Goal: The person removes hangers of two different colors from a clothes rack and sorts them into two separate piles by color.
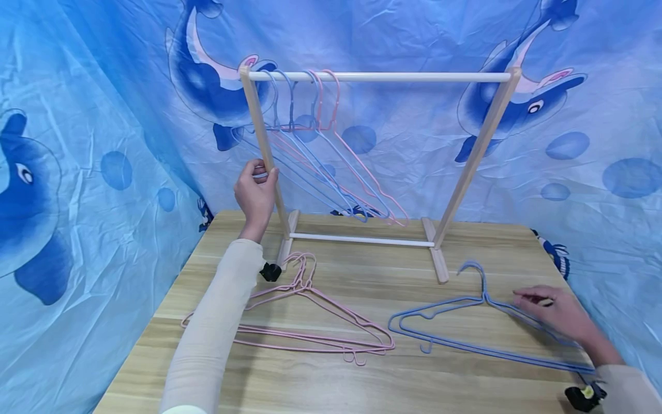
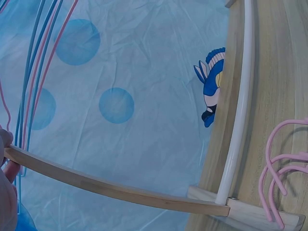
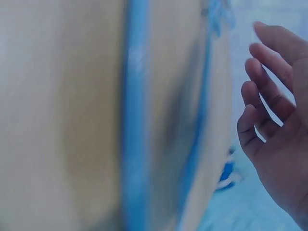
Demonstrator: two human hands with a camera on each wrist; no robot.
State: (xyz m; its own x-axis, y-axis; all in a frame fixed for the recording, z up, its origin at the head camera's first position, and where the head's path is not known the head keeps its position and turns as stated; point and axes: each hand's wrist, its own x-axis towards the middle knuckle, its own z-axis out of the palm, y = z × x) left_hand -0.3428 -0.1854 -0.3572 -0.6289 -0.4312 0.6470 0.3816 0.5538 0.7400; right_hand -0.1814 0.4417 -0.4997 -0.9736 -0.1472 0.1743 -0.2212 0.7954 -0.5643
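My left hand (image 1: 257,192) grips the left wooden post (image 1: 265,135) of a small clothes rack; the left wrist view shows the fingers (image 2: 11,171) at that post. Blue and pink hangers (image 1: 357,156) hang from the left part of the white top rail (image 1: 383,76). Over the right end of the blue hangers (image 1: 445,339) lying on the table is my right hand (image 1: 555,310). Its fingers (image 3: 269,86) are loosely bent and hold nothing in the right wrist view, apart from the blurred blue hanger (image 3: 136,115). Pink hangers (image 1: 315,339) lie stacked below the rack, partly behind my left sleeve.
The wooden table (image 1: 310,385) carries the rack on two feet, joined by a low white bar (image 1: 362,240). A blue cloth (image 1: 403,34) printed with dolphins surrounds the table at the back and sides. The right foot (image 1: 437,259) stands near the blue hanger's hook.
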